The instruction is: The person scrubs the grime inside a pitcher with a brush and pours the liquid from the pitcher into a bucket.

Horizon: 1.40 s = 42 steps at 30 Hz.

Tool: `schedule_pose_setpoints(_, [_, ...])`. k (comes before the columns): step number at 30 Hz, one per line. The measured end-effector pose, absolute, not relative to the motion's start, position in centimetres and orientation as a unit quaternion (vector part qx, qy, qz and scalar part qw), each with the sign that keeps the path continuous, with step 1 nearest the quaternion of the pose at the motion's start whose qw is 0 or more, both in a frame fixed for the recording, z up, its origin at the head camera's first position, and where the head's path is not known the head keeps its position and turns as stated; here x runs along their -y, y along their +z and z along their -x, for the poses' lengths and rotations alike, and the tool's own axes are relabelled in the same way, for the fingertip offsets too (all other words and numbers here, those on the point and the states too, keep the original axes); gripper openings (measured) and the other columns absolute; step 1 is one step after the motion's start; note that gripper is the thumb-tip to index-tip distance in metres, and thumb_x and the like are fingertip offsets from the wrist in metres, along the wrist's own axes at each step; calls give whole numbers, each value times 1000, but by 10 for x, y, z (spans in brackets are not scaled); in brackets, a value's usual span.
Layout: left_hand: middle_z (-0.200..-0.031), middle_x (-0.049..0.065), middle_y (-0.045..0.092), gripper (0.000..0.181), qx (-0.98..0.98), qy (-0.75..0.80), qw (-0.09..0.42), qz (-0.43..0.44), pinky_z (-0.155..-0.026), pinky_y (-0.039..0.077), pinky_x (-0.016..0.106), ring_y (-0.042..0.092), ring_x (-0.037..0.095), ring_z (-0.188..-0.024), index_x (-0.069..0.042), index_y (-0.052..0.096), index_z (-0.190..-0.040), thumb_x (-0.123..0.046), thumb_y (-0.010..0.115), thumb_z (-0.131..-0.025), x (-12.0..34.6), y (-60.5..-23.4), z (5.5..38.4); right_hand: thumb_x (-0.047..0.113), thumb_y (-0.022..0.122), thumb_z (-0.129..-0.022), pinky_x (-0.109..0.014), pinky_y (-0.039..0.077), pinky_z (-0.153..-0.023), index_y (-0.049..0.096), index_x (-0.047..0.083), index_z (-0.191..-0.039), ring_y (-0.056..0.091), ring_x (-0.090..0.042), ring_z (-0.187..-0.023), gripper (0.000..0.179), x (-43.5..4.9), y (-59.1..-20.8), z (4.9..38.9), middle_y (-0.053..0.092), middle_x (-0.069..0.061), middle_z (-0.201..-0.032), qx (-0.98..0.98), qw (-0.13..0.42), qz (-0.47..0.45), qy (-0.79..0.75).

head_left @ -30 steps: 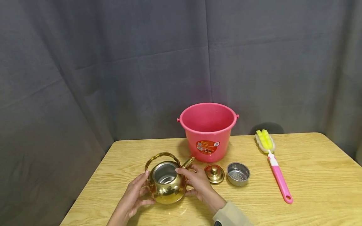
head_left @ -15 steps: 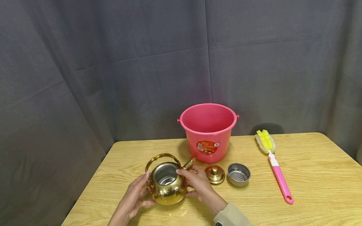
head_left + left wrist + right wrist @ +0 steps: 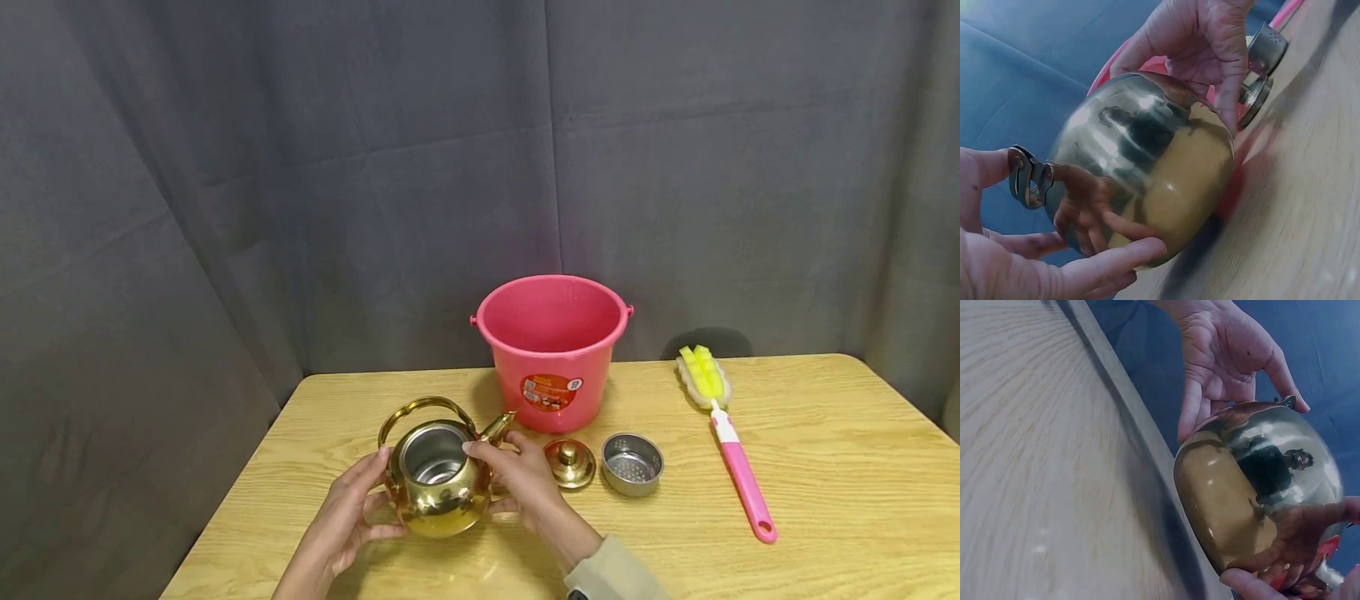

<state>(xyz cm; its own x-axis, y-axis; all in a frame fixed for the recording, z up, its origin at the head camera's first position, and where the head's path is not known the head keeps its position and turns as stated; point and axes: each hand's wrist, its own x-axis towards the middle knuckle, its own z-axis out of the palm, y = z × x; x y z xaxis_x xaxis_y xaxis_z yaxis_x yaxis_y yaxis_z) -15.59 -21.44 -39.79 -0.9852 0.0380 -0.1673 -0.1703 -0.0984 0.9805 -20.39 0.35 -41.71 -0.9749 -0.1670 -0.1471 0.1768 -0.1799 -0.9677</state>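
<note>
A shiny gold teapot (image 3: 442, 507) with no lid on it is held between both hands over the front of the table, and its steel-lined mouth shows in the head view. My left hand (image 3: 347, 510) grips its left side, thumb at the handle's hinge and fingers low under the round body (image 3: 1147, 169). On the other side, my right hand (image 3: 527, 482) holds it near the spout (image 3: 498, 427), thumb on the mouth's rim. The arched handle (image 3: 420, 405) stands raised behind the mouth. A shadow lies on the wood below the body in the left wrist view.
The gold lid (image 3: 570, 467), knob up, lies right of my right hand, with a perforated steel strainer (image 3: 632, 485) beside it. Behind them stands a pink bucket (image 3: 555, 367). Farther right lies a pink-handled sponge brush (image 3: 742, 475). Grey cloth (image 3: 420, 183) hangs behind the table.
Both hands have shifted the teapot slightly left and away toward the back, or upward, over the last half second. Lid, strainer, bucket and brush stay where they were.
</note>
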Motion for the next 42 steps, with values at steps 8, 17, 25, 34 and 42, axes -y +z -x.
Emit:
schedule_pose_setpoints(8, [-148,39,15,76,-671,736,78,43,-77,51,61,14,62,-131,4,20,-150,-45,49,-100,214,-391,153,32,77,-80,-41,56,-51,52,4,-114,53,-16,-64,51,-5,-411,202,61,-6,-81,-624,116,-1,-773])
schedule_pose_setpoints(17, [-148,31,14,74,-655,751,64,45,-74,49,65,11,61,-133,0,25,-150,-50,46,-100,209,-386,154,32,76,-82,-51,56,-57,46,1,-118,53,-32,-88,56,-8,-404,195,53,-16,-105,-612,110,0,-783])
schedule_pose_setpoints(25, [-153,28,1,72,-640,765,69,17,-74,44,71,14,70,-124,-3,22,-150,-51,43,-100,203,-375,159,35,76,-82,-52,56,-60,42,3,-121,49,-35,-100,62,-12,-391,192,46,-21,-118,-605,122,4,-787])
schedule_pose_setpoints(34, [-148,29,12,67,-621,780,70,-4,-77,43,72,16,68,-126,-2,29,-143,-50,45,-99,194,-359,168,29,75,-83,-53,56,-70,42,4,-124,52,-38,-107,58,-39,-364,199,49,-19,-125,-620,155,61,-767])
schedule_pose_setpoints(42, [-142,24,23,61,-635,769,72,-21,-74,48,68,33,59,-123,-3,35,-142,-47,44,-100,183,-339,176,29,68,-88,-48,56,-77,44,3,-133,60,-37,-103,57,-72,-344,210,52,-18,-130,-632,192,94,-745])
